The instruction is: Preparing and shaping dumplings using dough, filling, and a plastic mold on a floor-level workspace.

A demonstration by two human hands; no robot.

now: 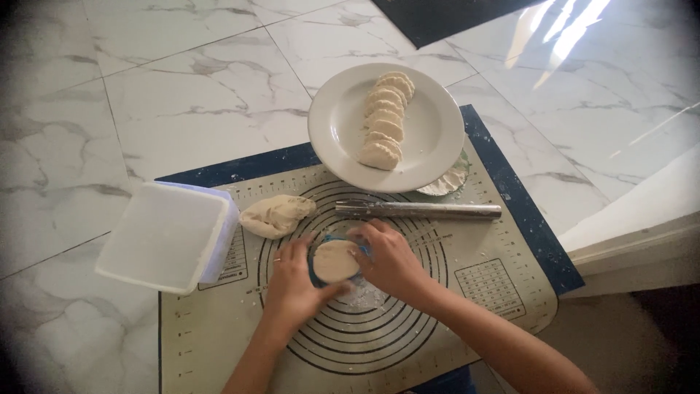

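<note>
Both hands meet over the middle of the pastry mat (219, 343), the beige sheet printed with dark rings and edged in blue. The left hand (292, 281) is curled around the near and left side of a small round blue cup (362, 253), thumb reaching under toward the right. The right hand (392, 260) grips the same cup from the other side, fingers bent over its far rim. Between the two palms sits a flat dough disc (335, 261), pale and round, filling the mouth of the cup; it seems to rest inside the rim, though the fingers hide the edge too much to be sure. Loose flour (362, 295) dusts the mat just below the right hand.

Just beyond the left hand's fingers lies a dough lump (275, 215), unshaped. To the left of that hand stands a white plastic box (168, 235) with a lid on. Just past the right hand's knuckles a metal rolling pin (419, 210) lies crosswise. Farther still, a white plate (343, 124) carries a row of dough pieces (386, 120), overlapping, on the mat's far edge over the marble floor (182, 87).
</note>
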